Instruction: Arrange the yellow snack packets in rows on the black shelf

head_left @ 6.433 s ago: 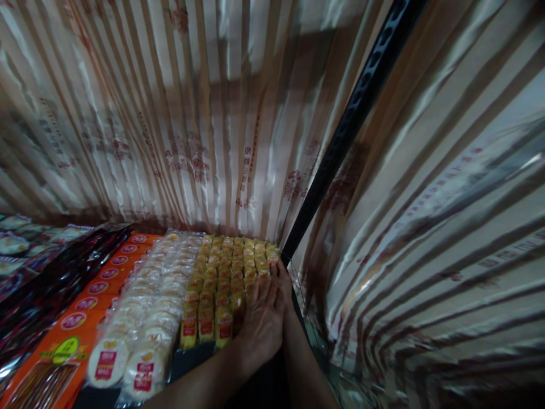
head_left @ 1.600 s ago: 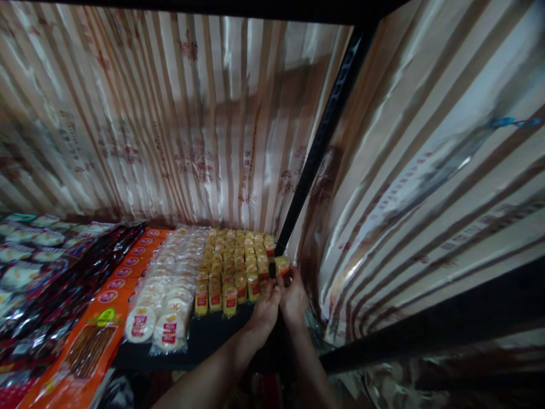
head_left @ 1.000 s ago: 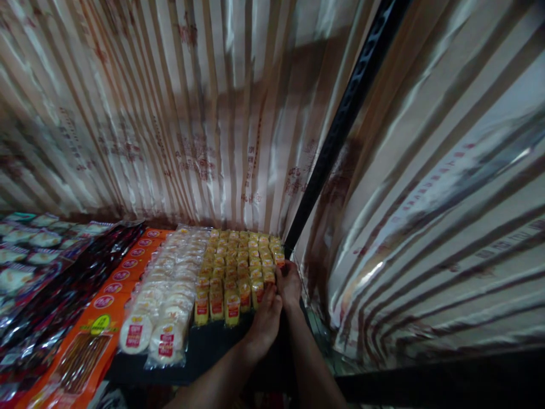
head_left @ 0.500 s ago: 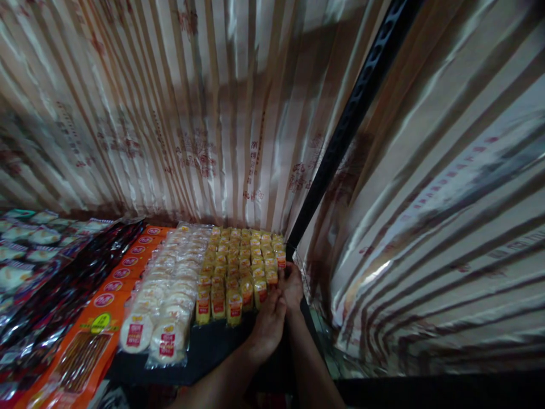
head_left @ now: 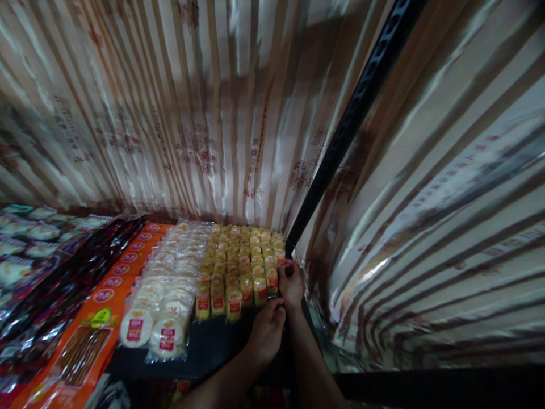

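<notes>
My right hand (head_left: 293, 286) is at the right end of the rows of small yellow wrapped snack packets (head_left: 233, 304). Its thumb and fingers curl together against the end packets, and whatever they grip is hidden. Lower and to the left, my left hand (head_left: 267, 330) is closed with the thumb over the curled fingers. A small pale glint shows at its fingertips, too dim to name. The yellow packets stand close together in several rows on a black shelf (head_left: 213, 346).
Left of the yellow packets lie two rows of round white crackers (head_left: 167, 338) in clear wrap. Beyond them are orange snack bags (head_left: 87, 346), dark shiny packs (head_left: 63, 289) and pale packs (head_left: 21, 272). A black post (head_left: 336, 153) rises behind my hands, before striped sheeting (head_left: 230, 113).
My left hand has drawn down and slightly left, away from my right hand, and its fingers have curled in. The right hand stays by the end packets, its fingers more bent.
</notes>
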### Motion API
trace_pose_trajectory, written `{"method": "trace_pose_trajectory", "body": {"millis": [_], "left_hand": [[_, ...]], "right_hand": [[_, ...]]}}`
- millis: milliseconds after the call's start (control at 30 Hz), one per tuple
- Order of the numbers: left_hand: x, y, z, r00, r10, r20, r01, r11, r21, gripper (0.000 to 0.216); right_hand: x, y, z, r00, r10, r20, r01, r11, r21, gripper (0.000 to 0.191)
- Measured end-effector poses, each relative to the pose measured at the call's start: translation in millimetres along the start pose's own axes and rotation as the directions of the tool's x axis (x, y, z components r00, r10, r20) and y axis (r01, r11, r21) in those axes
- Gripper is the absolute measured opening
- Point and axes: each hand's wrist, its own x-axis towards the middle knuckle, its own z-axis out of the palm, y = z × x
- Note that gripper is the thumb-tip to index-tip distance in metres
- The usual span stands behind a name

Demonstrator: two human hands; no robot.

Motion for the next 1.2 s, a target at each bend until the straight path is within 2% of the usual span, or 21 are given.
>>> {"method": "trace_pose_trajectory", "body": {"millis": [233, 433, 500, 600, 667, 733, 800, 867, 1000, 1100, 1200], "left_hand": [[-25, -16, 3, 0.998, 0.033, -0.054, -0.025, 0.988, 0.154, 0.032], [-59, -36, -9, 0.996, 0.028, -0.090, -0.004, 0.967, 0.255, 0.033], [-72, -45, -14, 0.996, -0.007, -0.084, 0.030, 0.960, 0.278, 0.030], [-95, -59, -22, 0.996, -0.063, -0.059, 0.077, 0.959, 0.271, 0.025], [-112, -69, -29, 0.995, -0.062, -0.082, 0.084, 0.952, 0.293, 0.025], [-128, -79, -39, 0.993, -0.046, -0.106, 0.081, 0.932, 0.352, 0.027], [-141, -91, -51, 0.994, -0.041, -0.097, 0.078, 0.904, 0.420, 0.029], [-150, -103, -68, 0.992, -0.089, -0.084, 0.120, 0.848, 0.516, 0.031], [-157, -125, -104, 0.957, -0.267, -0.117, 0.258, 0.589, 0.766, 0.031], [-157, -137, -124, 0.924, -0.344, -0.167, 0.328, 0.487, 0.809, 0.030], [-152, -146, -133, 0.902, -0.368, -0.227, 0.374, 0.399, 0.837, 0.031]], "right_hand": [[-5, 2, -2, 1.000, -0.012, 0.012, 0.011, 0.997, 0.079, 0.044], [-22, 3, -16, 1.000, 0.015, 0.019, -0.016, 0.999, 0.041, 0.053], [-39, -2, -26, 1.000, 0.016, -0.008, -0.015, 0.998, 0.069, 0.052], [-83, -19, -44, 0.999, 0.036, -0.036, -0.027, 0.974, 0.223, 0.049], [-122, -32, -56, 0.996, 0.089, 0.006, -0.086, 0.938, 0.335, 0.047], [-166, -42, -66, 0.986, 0.136, 0.096, -0.161, 0.922, 0.353, 0.044], [-209, -44, -71, 0.958, 0.147, 0.248, -0.218, 0.932, 0.290, 0.040], [-246, -39, -69, 0.908, 0.100, 0.407, -0.220, 0.940, 0.259, 0.037], [-292, -18, -47, 0.700, 0.015, 0.714, -0.126, 0.987, 0.103, 0.032], [-304, -7, -28, 0.583, 0.047, 0.811, -0.066, 0.998, -0.011, 0.031], [-310, -1, -15, 0.499, 0.046, 0.865, -0.095, 0.996, 0.001, 0.034]]}}
